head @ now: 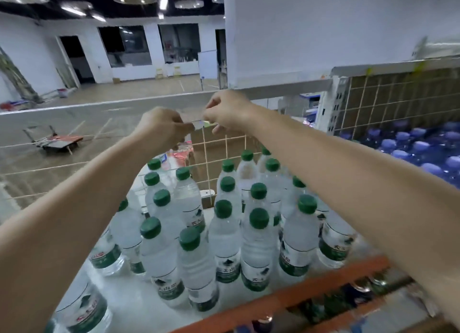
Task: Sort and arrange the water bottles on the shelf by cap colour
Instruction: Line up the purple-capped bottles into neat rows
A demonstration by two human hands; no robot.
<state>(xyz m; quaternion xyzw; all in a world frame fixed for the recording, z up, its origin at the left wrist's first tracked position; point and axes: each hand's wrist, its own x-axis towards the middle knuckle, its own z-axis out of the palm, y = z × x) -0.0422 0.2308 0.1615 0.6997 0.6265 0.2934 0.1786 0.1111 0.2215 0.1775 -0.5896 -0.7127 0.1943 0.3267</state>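
Observation:
Several clear water bottles with green caps (258, 218) stand in loose rows on the white shelf (139, 305) in front of me. To the right, behind a wire grid, stand several bottles with blue caps (420, 146). My left hand (164, 128) and my right hand (227, 112) are raised above the green-capped bottles at the shelf's back rail. Both pinch a small clear strip (199, 125) stretched between their fingertips. Neither hand touches a bottle.
An orange beam (298, 293) runs along the shelf's front edge. A wire grid panel (388, 101) divides the green-capped section from the blue-capped one. A white rail (74, 111) crosses behind the hands. Beyond lies an open floor with a flat trolley (57, 143).

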